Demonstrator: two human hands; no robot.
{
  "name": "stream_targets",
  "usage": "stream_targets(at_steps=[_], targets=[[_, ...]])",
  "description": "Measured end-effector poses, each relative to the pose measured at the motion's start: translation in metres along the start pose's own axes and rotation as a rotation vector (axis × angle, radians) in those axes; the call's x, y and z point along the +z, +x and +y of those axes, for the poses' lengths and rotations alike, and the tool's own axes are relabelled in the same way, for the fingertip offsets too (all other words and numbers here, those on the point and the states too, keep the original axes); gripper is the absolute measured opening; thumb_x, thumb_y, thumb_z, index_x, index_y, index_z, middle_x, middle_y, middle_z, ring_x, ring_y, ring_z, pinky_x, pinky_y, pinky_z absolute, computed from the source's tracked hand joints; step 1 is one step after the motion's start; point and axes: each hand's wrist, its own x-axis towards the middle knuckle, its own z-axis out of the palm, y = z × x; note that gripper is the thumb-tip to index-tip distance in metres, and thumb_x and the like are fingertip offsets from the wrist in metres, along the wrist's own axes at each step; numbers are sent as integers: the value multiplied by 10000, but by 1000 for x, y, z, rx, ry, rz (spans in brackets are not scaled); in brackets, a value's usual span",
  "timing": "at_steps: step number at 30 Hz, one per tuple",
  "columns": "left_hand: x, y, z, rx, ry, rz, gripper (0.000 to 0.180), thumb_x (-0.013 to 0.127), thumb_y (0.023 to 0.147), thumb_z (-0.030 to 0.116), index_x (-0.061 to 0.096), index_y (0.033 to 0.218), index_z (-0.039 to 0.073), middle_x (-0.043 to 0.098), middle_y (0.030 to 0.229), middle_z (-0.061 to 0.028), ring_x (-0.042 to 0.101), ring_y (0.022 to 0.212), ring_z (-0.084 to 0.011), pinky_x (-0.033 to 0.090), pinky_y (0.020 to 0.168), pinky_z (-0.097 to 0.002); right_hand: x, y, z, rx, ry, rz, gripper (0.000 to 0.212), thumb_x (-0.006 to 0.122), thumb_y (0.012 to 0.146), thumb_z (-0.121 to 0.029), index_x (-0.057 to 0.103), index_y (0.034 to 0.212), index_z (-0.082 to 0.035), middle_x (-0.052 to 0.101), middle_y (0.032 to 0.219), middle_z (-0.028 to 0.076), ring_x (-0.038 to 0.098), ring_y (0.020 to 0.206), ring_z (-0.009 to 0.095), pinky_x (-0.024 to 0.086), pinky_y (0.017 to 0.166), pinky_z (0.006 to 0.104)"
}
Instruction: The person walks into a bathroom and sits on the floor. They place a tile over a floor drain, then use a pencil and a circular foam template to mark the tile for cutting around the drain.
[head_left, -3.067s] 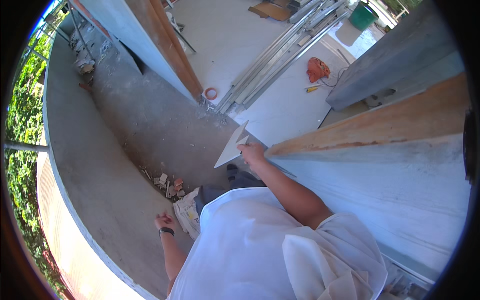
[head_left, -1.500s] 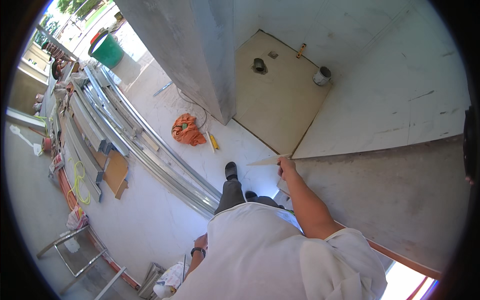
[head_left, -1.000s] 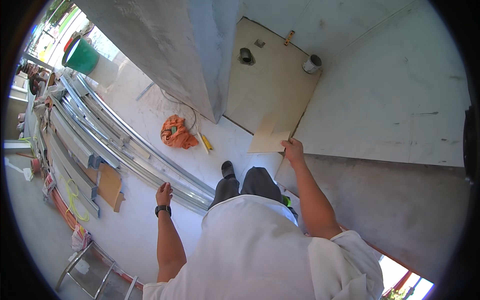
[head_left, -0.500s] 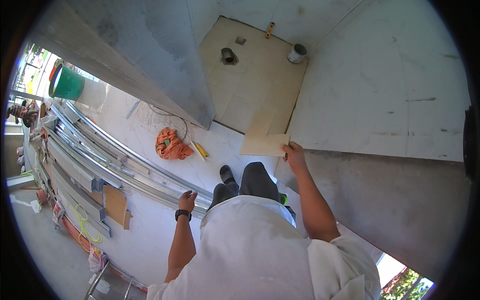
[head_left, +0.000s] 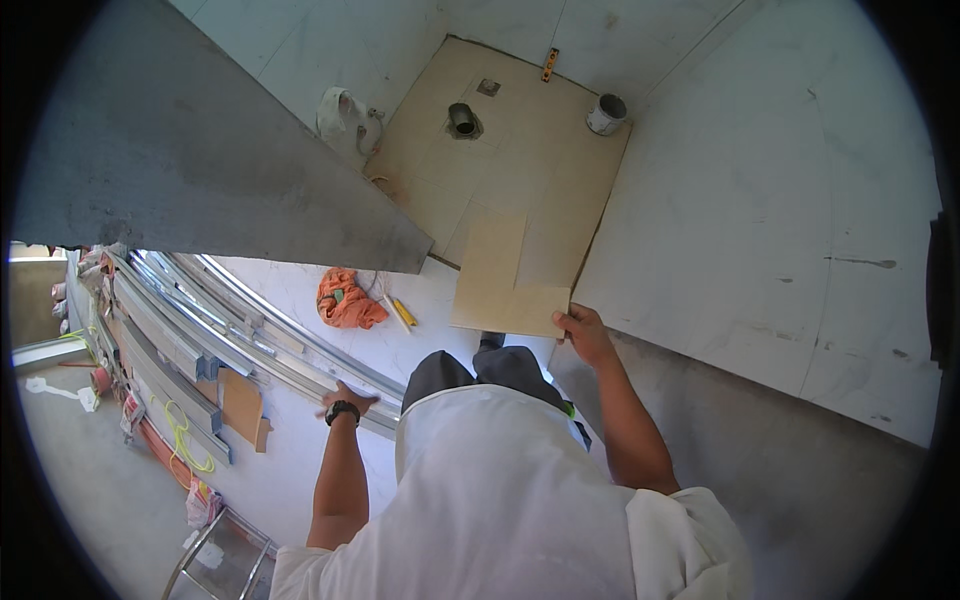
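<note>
We pinch L-shaped beige panel [head_left: 490,302] by near right corner in right hand [head_left: 585,331], probably keeping its other edges clear; panel juts beyond our knees [head_left: 512,370], partly hiding tan floor [head_left: 545,135]. Left hand [head_left: 349,394] holds nothing, fingers spread, perhaps for balance, over metal lengths [head_left: 292,370]. Grey wall [head_left: 230,180] crowds left, white wall [head_left: 740,190] right; floor room lies between.

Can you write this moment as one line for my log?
right hand: grips L-shaped beige piece | left hand: open, spread, metal strips below | nearby: orange cloth
</note>
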Motion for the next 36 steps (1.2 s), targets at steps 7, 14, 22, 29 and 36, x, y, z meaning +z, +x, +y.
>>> stream_targets(at_steps=[7, 14, 22, 29, 36], targets=[[-71, -9, 113, 121, -1095, 37, 749, 735, 935, 495, 531, 1436, -23, 706, 1208, -201, 716, 1078, -236, 571, 844, -336, -9, 30, -4, 21, -167, 71, 234, 728, 955, -265, 704, 901, -39, 615, 743, -8, 543, 618, 88, 475, 580, 274], [-54, -10, 126, 121, -803, 90, 754, 736, 907, 520, 580, 1393, -35, 704, 1232, -251, 686, 1163, -322, 537, 997, -409, -6, 47, -17, 87, -163, 213, 264, 747, 928, -218, 619, 753, -66, 567, 655, -9, 500, 521, 89, 430, 502, 267], [69, 5, 31, -533, -1152, -218, 570, 709, 934, 477, 632, 1362, 109, 707, 1138, -57, 680, 1020, -213, 542, 838, -453, -9, 97, -54, 254, -37, 545, 241, 731, 902, -206, 580, 755, -88, 500, 636, 1, 477, 506, 125, 411, 455, 300], [117, -29, 32, -857, -1337, -255, 373, 692, 960, 447, 675, 1133, 118, 667, 907, -35, 675, 874, -220, 544, 772, -492, -18, 204, -103, 503, 251, 652, 215, 716, 893, -224, 580, 849, -64, 484, 694, 28, 401, 471, 143, 370, 422, 314], [64, 22, 120, -226, -480, -105, 468, 734, 905, 317, 659, 1302, 81, 737, 1142, -189, 706, 1083, -291, 553, 948, -444, 40, 391, -142, 595, 434, 674, 208, 672, 902, -229, 528, 803, -117, 413, 657, 4, 411, 515, 142, 386, 448, 297]])
